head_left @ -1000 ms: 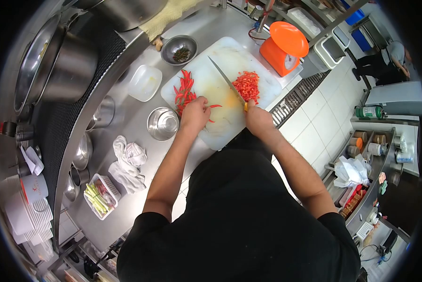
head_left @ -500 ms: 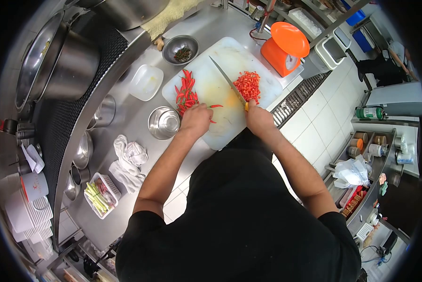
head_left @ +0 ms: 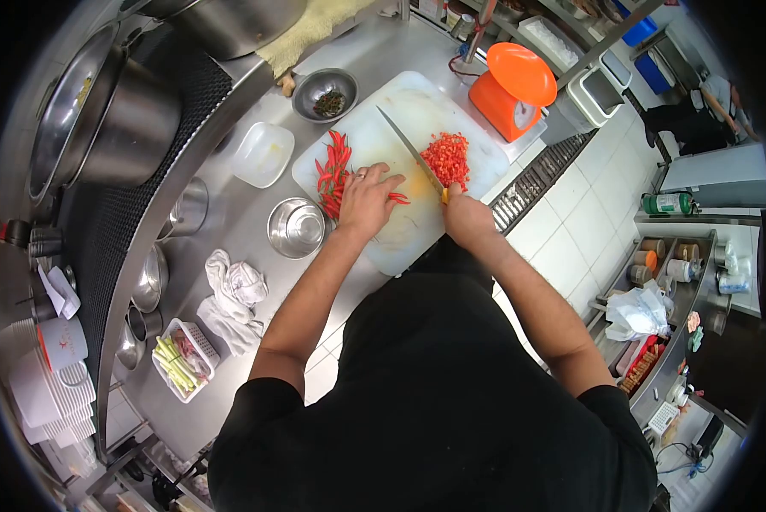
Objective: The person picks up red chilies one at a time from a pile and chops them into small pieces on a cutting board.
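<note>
Left hand [head_left: 368,203] lay on the board [head_left: 417,96], fingers [head_left: 381,177] loosely apart and flat over a few chillies [head_left: 332,169]. The chillies were red, thin, long and whole, piled on the board's left part, one poking out from under the hand. Right hand [head_left: 467,218] had its fingers clamped on the knife [head_left: 410,152] handle. The blade ran diagonally up-left across the board, between the whole ones and the chopped pile [head_left: 447,158]. The pile was small red bits, just right of the blade. A steel bowl [head_left: 296,227] stood on the tabletop [head_left: 229,213] near the left hand. An orange scale [head_left: 513,90] stood just beside the board's far right corner.
</note>
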Motion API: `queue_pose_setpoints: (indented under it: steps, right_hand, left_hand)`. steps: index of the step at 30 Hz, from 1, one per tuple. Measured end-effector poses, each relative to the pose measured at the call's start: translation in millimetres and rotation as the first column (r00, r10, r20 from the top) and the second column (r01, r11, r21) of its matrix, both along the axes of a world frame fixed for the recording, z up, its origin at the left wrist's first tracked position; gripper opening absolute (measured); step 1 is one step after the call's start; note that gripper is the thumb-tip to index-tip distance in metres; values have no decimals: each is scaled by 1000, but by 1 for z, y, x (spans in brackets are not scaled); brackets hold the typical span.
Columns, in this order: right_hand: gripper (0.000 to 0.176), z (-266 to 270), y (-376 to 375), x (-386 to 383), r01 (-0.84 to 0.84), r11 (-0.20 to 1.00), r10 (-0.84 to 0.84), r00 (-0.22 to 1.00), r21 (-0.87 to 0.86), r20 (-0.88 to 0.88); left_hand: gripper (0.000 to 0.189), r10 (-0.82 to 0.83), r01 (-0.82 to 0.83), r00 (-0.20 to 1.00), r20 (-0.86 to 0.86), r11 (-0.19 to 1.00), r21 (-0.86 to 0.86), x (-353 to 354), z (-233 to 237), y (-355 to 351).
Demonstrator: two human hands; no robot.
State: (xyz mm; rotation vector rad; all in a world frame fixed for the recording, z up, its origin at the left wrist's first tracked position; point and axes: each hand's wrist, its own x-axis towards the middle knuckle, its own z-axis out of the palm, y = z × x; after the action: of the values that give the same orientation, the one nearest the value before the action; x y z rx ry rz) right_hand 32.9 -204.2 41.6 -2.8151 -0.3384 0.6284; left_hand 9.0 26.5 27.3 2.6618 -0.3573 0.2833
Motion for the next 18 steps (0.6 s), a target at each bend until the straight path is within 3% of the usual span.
queue_pose_setpoints:
  steps: [3,6,12,15,18]
  right_hand:
    - [30,-1,1,0,2,1000,-2,1000,-10,-2]
    - [30,-2,0,1,-3,1000,3,1000,-20,3]
    - [36,-16,-3,0,-26,999,28,997,-28,70]
    - [34,-12,-3,0,-23,999,24,998,-27,56]
    - [31,2,0,1,-25,999,26,999,-32,25]
  left_hand:
    - [43,-64,71,984,-164,997,35,4,-6,5]
    - [36,9,-11,970,-245,1000,-7,-1,0,0]
    - [23,109,-97,966,-235,993,61,-5,7,-7]
    - [21,106,-110,983,-150,994,-20,-2,-12,-12]
    - [20,111,-127,978,-175,988,-86,-1,-16,-22]
